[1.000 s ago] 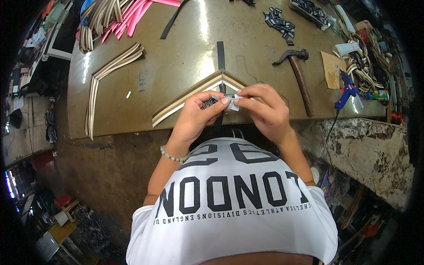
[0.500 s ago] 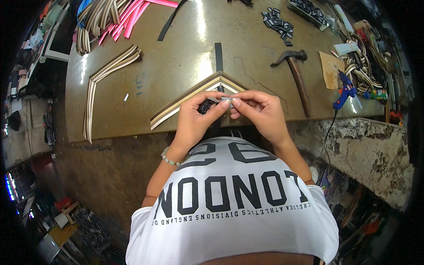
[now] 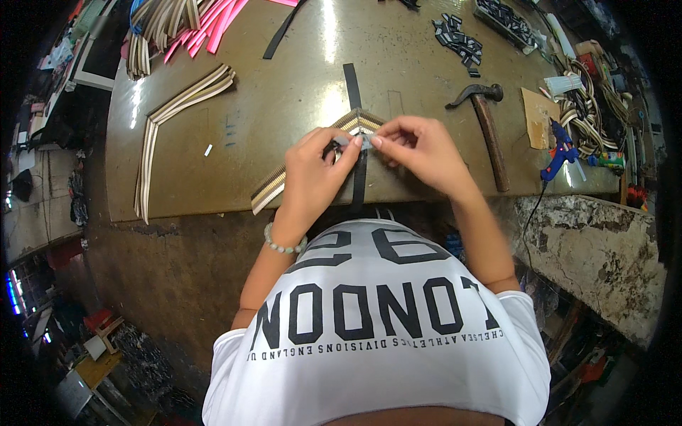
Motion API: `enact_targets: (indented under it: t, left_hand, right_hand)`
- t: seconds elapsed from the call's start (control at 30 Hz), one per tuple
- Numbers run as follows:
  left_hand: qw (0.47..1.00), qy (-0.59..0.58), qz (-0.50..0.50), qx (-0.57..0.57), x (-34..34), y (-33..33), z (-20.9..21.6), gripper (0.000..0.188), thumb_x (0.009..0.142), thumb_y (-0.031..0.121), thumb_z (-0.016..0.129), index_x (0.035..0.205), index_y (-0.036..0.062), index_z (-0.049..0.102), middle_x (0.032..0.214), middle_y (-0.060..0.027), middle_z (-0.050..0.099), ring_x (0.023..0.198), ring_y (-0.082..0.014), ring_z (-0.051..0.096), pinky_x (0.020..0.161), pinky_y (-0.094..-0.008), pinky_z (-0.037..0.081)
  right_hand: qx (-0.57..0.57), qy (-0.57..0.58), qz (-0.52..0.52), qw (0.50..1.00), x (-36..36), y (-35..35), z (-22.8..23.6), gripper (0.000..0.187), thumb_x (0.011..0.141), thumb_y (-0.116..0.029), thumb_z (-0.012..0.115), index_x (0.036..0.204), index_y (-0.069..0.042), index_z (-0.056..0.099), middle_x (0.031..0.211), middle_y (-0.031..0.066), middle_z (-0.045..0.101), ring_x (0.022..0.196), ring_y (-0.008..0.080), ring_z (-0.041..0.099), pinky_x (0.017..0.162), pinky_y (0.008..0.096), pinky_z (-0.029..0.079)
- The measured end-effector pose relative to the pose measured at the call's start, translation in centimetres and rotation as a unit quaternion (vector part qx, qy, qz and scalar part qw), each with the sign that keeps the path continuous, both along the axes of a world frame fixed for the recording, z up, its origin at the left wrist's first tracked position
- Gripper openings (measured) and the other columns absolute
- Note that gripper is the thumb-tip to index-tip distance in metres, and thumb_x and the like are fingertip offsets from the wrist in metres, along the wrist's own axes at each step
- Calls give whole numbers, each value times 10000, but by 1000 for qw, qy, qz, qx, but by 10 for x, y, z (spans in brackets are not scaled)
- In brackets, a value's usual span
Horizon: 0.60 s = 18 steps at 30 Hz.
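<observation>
Both hands meet over the counter [image 3: 234, 106] edge. Left hand [image 3: 312, 174] and right hand [image 3: 419, 149] each pinch a small pale piece [image 3: 361, 142] between fingertips, right at the corner of the striped strip [image 3: 284, 181], likely to line it up. Black strip [image 3: 359, 181] hangs below the hands. Hammer [image 3: 486, 121] lies just right of the right hand, apart.

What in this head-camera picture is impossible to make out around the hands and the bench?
- The small pale piece pinched between the left hand and right hand: fingertips cover it.
- The right arm of the striped V-shaped strip: hidden under the right hand.
- The dark clips at the far bench edge: too small.
- The pink strips: cut off by the top edge.
</observation>
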<state>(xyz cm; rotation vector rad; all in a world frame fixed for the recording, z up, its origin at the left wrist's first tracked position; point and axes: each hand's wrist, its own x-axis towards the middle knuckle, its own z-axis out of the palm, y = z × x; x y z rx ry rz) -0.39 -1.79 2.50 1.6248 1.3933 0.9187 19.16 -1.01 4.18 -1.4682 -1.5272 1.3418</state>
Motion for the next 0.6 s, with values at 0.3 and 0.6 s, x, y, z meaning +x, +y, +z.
enact_targets:
  t: [0.3, 0.6]
  left_hand:
    - [997, 25, 46, 58, 1, 21, -20, 190, 825, 118, 712, 790, -40, 612, 752, -168, 609, 655, -296, 585, 625, -381, 465]
    - [996, 35, 74, 42, 0, 24, -23, 186, 796, 110, 715, 814, -45, 615, 797, -190, 619, 729, -338, 608, 686, -401, 482]
  right_hand:
    - [3, -96, 45, 994, -15, 43, -23, 230, 874, -197, 732, 880, 20, 656, 657, 14, 612, 565, 68, 544, 504, 246, 434]
    - [24, -148, 54, 987, -21, 50, -27, 233, 876, -205, 723, 856, 17, 656, 607, 21, 592, 506, 87, 547, 468, 259, 420]
